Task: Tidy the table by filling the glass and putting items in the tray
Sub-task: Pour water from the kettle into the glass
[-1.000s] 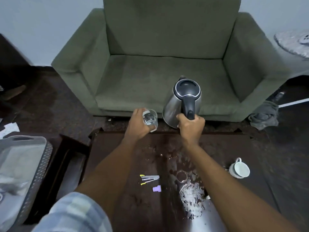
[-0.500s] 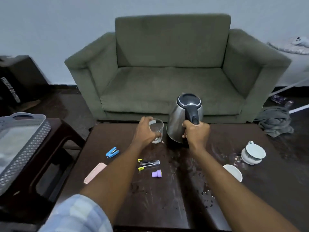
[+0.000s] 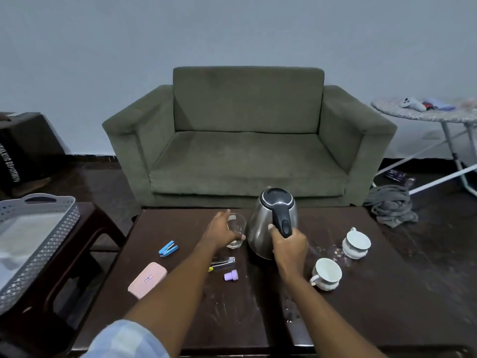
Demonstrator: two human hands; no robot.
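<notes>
A clear glass [image 3: 237, 229] stands on the dark table [image 3: 374, 301], and my left hand [image 3: 219, 232] is wrapped around its left side. Right beside it stands a steel kettle [image 3: 260, 228]; my right hand [image 3: 289, 245] grips its black handle. Two white cups [image 3: 326, 273] [image 3: 356, 245] rest to the right of the kettle. A blue stapler [image 3: 168, 248], a pink case [image 3: 147, 279], a nail clipper [image 3: 224, 262] and a purple cap [image 3: 230, 275] lie on the table's left half. The grey tray [image 3: 38, 257] sits on a stool at the far left.
A green sofa [image 3: 247, 140] stands just behind the table. The dark stool [image 3: 85, 241] under the tray is left of the table. An ironing board [image 3: 426, 115] and a grey cloth heap [image 3: 391, 205] are at the right. A black box [image 3: 23, 148] is far left.
The view has tilted up and pulled back, showing more of the table and room. Both hands have come down with the glass and kettle, which now rest on the table.
</notes>
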